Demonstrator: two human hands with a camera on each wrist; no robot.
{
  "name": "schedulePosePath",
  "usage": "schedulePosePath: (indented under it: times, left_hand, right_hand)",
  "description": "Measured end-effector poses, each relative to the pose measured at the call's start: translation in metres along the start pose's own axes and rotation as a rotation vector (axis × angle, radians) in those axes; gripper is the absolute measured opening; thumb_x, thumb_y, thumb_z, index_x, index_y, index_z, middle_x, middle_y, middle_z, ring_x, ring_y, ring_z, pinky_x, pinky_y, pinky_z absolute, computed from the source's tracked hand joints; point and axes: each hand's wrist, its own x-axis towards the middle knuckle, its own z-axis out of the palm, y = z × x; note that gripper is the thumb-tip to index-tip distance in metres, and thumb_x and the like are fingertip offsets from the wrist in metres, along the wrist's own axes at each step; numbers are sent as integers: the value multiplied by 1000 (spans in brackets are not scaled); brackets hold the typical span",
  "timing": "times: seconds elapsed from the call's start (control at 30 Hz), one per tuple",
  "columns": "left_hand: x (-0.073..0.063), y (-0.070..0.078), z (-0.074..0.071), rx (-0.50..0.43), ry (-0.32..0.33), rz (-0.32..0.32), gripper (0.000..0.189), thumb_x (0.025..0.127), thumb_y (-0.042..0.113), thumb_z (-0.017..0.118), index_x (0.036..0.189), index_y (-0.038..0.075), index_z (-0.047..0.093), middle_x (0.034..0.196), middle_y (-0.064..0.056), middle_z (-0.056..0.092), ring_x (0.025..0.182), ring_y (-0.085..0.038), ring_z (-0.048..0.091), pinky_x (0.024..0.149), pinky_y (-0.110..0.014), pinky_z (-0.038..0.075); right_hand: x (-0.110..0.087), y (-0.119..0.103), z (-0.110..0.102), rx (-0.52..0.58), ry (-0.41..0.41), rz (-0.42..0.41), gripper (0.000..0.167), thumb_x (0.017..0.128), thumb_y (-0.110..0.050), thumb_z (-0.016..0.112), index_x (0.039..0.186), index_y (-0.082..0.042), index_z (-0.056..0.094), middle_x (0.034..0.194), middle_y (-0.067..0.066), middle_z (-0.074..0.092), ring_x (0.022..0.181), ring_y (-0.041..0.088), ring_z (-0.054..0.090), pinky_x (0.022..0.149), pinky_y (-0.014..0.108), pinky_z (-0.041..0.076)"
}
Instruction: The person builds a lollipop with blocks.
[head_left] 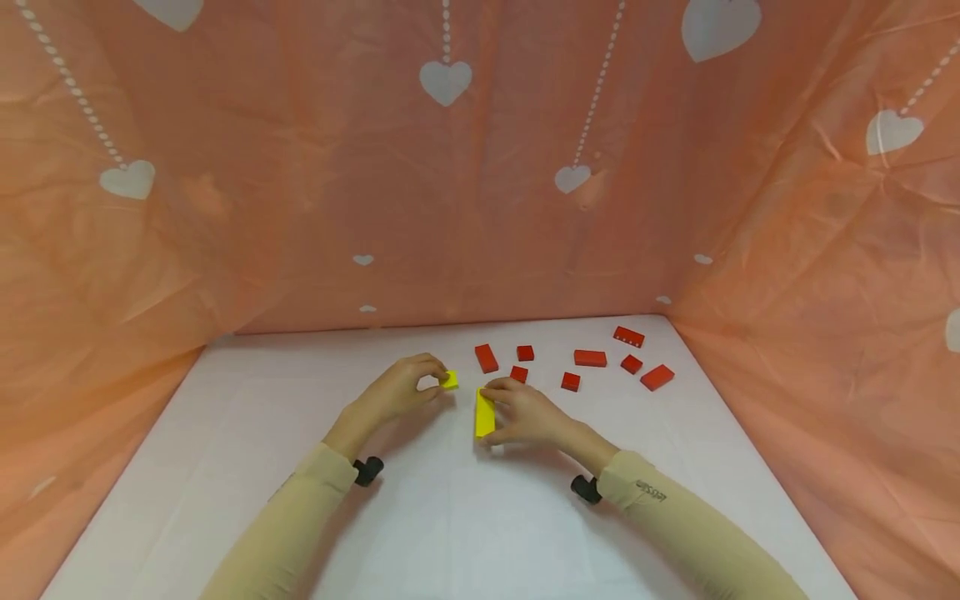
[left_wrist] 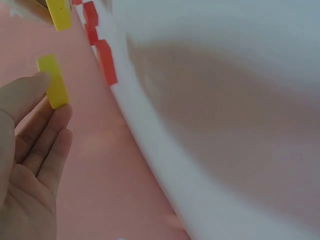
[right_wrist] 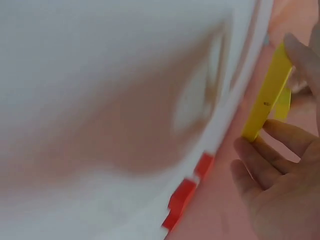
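Between thumb and fingertips, my left hand (head_left: 399, 388) pinches a small yellow block (head_left: 451, 381) above the white table. The left wrist view shows that yellow block (left_wrist: 54, 85) with the thumb on its near side. To its right, my right hand (head_left: 528, 415) grips a longer yellow block (head_left: 485, 413) by its two ends. In the right wrist view the long yellow block (right_wrist: 267, 95) bears a small dark mark, and the fingers touch its lower end. A gap separates the two yellow blocks.
Several red blocks lie scattered behind and right of my right hand, among them an oblong one (head_left: 487, 358), a small one (head_left: 571, 382) and a dotted one (head_left: 628, 337). A peach curtain with white hearts (head_left: 450, 208) surrounds the white table (head_left: 420, 525).
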Motion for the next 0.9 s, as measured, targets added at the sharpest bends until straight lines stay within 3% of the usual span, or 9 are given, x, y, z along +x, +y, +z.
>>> schedulePosePath:
  times: [0.27, 0.47, 0.9]
  left_hand:
    - [0, -15, 1, -67, -5, -10, 18, 91, -1, 77, 108, 3, 76, 112, -8, 73, 106, -29, 69, 96, -47, 58]
    - [0, -18, 5, -83, -49, -63, 16, 93, 3, 77, 109, 4, 77, 111, -6, 73, 105, -26, 69, 95, -44, 59]
    - [1, -25, 16, -84, -95, -19, 18, 89, -3, 78, 107, -2, 75, 106, -11, 74, 99, -26, 70, 91, -40, 60]
  right_hand:
    - [18, -19, 19, -69, -107, -47, 86, 82, -48, 87, 150, -6, 55, 150, 10, 54, 130, 27, 58, 111, 42, 49]
    - [23, -24, 27, -94, -161, -50, 84, 84, -47, 86, 151, -7, 55, 153, 9, 52, 135, 25, 55, 113, 38, 47]
    - [21, -27, 34, -138, -185, -62, 83, 85, -50, 84, 151, -8, 55, 157, 9, 49, 142, 25, 50, 117, 38, 43]
